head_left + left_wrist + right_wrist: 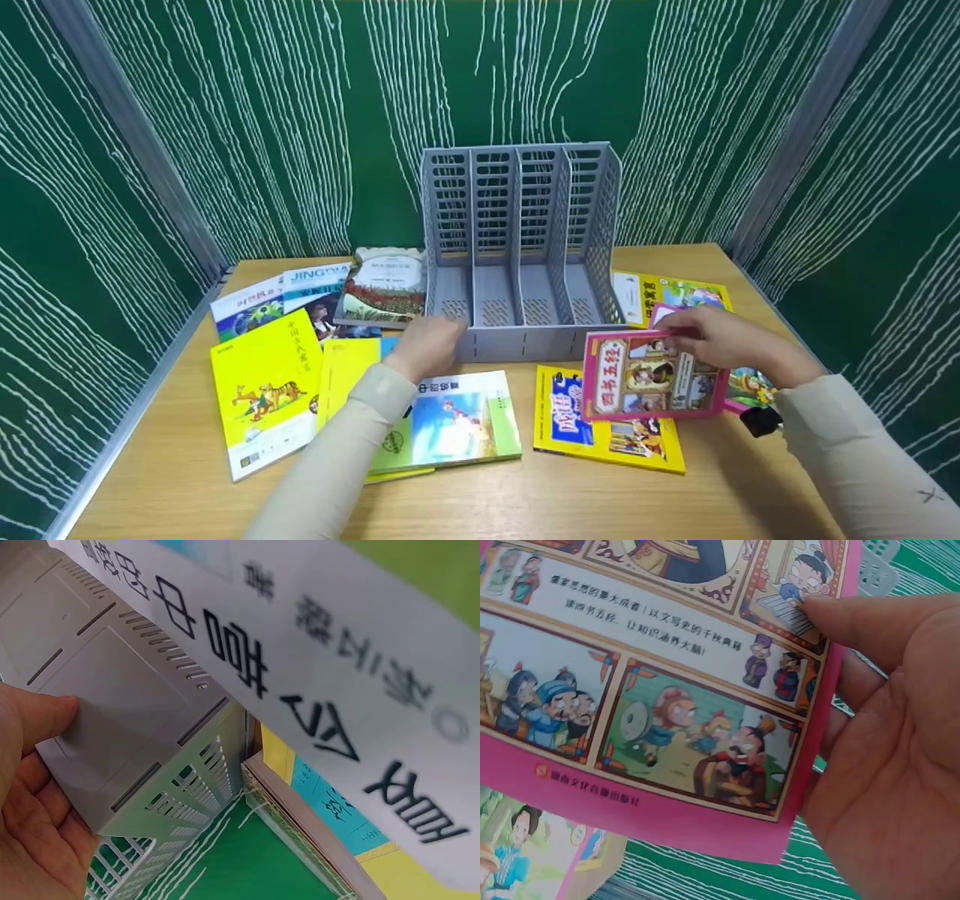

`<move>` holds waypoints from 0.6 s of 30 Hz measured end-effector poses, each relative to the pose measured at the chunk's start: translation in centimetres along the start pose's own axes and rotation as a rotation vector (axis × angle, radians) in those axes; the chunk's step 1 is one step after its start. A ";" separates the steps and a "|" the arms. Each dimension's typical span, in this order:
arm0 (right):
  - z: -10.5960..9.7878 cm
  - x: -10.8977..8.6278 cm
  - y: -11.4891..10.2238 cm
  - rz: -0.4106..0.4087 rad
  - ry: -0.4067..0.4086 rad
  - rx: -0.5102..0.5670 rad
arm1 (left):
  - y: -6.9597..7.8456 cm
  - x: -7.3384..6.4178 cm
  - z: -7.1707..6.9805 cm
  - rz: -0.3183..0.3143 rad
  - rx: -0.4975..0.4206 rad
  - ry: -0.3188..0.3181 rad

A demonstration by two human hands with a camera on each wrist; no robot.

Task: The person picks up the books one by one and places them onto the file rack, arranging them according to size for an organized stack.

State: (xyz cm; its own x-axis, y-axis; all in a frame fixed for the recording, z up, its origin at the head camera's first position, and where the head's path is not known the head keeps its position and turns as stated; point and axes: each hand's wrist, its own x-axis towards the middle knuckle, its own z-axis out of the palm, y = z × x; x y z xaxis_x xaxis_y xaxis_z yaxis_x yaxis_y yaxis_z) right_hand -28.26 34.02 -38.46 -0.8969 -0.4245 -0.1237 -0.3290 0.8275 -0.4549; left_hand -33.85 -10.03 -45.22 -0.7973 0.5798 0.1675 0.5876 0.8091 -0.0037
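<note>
A pink-bordered book (626, 401) with cartoon panels is raised over the right side of the table. My right hand (739, 341) grips it by one edge, the thumb on the cover in the right wrist view (892, 682). A grey magazine rack (525, 343) with several slots stands at the middle back. At its front left corner my left hand (431, 345) holds on, and in the left wrist view the thumb (49, 716) lies on the grey front panel (124, 705) with the fingers curled round its edge.
Below the pink book lies a yellow book (551, 435); more books (686, 289) lie by the rack's right side. A green and white book (502, 405) lies at front centre. Left of the rack are a yellow tiger book (262, 352), a landscape-covered book (386, 274) and several others.
</note>
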 end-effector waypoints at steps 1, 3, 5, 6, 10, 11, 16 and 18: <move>0.0 0.0 0.0 -0.001 0.012 0.011 | 0.0 0.0 0.0 -0.002 -0.003 -0.004; -0.1 0.0 -0.2 -0.002 0.041 0.042 | 0.0 0.0 0.0 -0.003 -0.011 -0.008; 0.0 0.2 -0.3 -0.007 0.077 0.083 | -0.1 0.0 0.1 -0.005 -0.018 -0.011; 0.1 0.3 -0.4 -0.007 0.096 0.106 | -0.1 0.0 0.1 -0.008 -0.021 -0.012; 0.6 0.8 -0.5 -0.003 0.173 0.189 | -0.1 0.0 0.1 -0.025 -0.024 -0.014; 0.7 0.9 -0.5 -0.001 0.190 0.206 | -0.1 0.0 0.1 -0.029 -0.026 -0.016; 1.3 1.5 -0.5 0.018 0.247 0.315 | -0.1 -0.1 0.3 -0.035 -0.030 -0.022; 1.6 1.6 -0.7 0.029 0.271 0.354 | -0.1 -0.1 0.5 -0.034 -0.035 -0.019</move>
State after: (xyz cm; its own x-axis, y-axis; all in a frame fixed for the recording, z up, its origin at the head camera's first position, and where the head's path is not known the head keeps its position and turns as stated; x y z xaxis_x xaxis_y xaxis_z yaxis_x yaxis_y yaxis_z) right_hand -29.02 32.21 -39.74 -0.9648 -0.2528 0.0731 -0.2236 0.6412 -0.7341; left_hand -33.85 -10.12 -45.71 -0.8194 0.5538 0.1480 0.5640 0.8250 0.0359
